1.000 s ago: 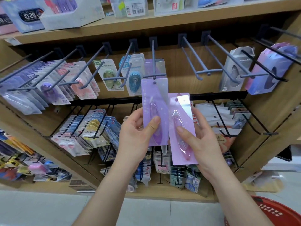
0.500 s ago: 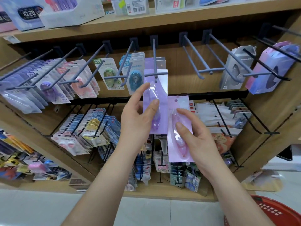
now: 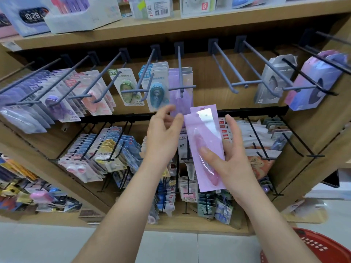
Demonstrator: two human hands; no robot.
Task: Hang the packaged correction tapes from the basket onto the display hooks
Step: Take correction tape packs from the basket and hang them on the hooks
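My right hand (image 3: 230, 158) grips a purple packaged correction tape (image 3: 206, 147), thumb across its front, upright in front of the lower rack. Purple packages (image 3: 180, 80) of the same kind hang on the centre display hook (image 3: 179, 71) of the upper row. My left hand (image 3: 163, 135) hovers just below those hung packages with fingers loosely spread, holding nothing, its fingertips close to the top left corner of the held package. The red basket (image 3: 311, 247) shows at the bottom right corner, its contents out of sight.
Two bare hooks (image 3: 229, 65) stick out right of the centre hook. Other packaged tapes (image 3: 125, 88) fill the hooks to the left and right. A black lower rack (image 3: 247, 111) carries more stationery. A wooden shelf (image 3: 171, 25) with boxes runs above.
My left hand pushed its purple package back along the centre hook, let go and dropped down empty. My right hand has stayed about in place, the package now tilted slightly.
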